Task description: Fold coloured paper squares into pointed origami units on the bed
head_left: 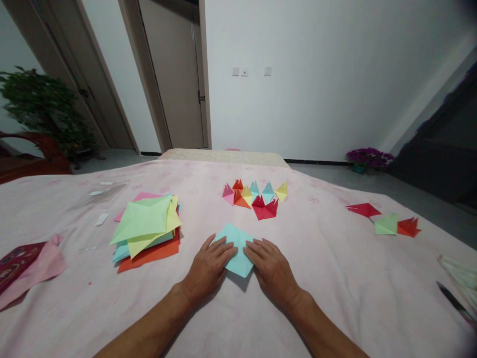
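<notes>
A light blue sheet of paper (238, 236) is in front of me at the middle of the cloth, a corner toward me. Its near corner casts a shadow on the cloth, so that part looks slightly raised. My left hand (212, 261) holds its left side, thumb on top near the middle. From the other side, my right hand (271, 263) grips the right edge in much the same way. The fingers' undersides are hidden. Beyond the sheet stand several folded paper cranes, among them a red one (265, 209) and a yellow one (282, 192).
Left of my hands lies a loose stack of coloured paper (145, 219). A dark red packet (20, 263) rests on pink paper at far left. More folded pieces, including a green one (386, 224), lie right. A dark pointed tool (454, 301) is near the right edge.
</notes>
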`<state>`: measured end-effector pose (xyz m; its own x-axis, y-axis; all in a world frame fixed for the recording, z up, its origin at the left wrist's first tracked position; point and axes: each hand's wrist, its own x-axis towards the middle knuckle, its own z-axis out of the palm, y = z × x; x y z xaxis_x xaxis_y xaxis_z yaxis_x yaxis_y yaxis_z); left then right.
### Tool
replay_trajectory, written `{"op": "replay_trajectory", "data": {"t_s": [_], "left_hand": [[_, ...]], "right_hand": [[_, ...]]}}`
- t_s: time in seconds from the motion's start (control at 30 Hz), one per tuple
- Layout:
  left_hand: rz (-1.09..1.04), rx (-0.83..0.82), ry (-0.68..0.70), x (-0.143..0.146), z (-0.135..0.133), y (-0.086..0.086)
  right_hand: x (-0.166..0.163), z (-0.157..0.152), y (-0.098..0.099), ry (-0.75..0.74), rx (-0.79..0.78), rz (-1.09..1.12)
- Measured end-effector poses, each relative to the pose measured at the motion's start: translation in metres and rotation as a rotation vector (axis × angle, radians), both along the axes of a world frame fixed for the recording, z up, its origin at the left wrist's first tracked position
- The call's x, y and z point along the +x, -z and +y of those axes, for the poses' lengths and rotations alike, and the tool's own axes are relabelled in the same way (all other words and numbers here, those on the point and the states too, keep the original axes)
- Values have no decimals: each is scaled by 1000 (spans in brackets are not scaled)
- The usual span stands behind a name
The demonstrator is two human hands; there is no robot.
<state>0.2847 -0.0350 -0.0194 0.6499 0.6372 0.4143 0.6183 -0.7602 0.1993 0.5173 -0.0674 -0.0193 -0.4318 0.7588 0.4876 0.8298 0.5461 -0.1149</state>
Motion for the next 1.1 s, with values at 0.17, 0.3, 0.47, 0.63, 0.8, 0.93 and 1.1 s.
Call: {"op": "replay_trajectory", "data": {"t_s": [0.17,0.3,0.47,0.63,0.8,0.93,1.1], "left_hand": [[-16,-67,-34,-4,4,3],[-47,-114,-57,-10,7,9],[-166,-149,-129,-13,10,9],[-159,-189,-307,-10,12,-2],[0,-138,-462,-7,19,-6],[86,-57,-475,-5,20,-8],[59,-2,-485,-7,13,-10]], "right_hand": [[12,5,6,16,-8,41],[16,5,4,32,-56,82],[16,12,-2,98,-148,141],[21,24,-6,187,-235,148],[19,29,-4,226,-285,197],[14,30,-3,270,-252,179],[11,29,1,312,-164,151]]}}
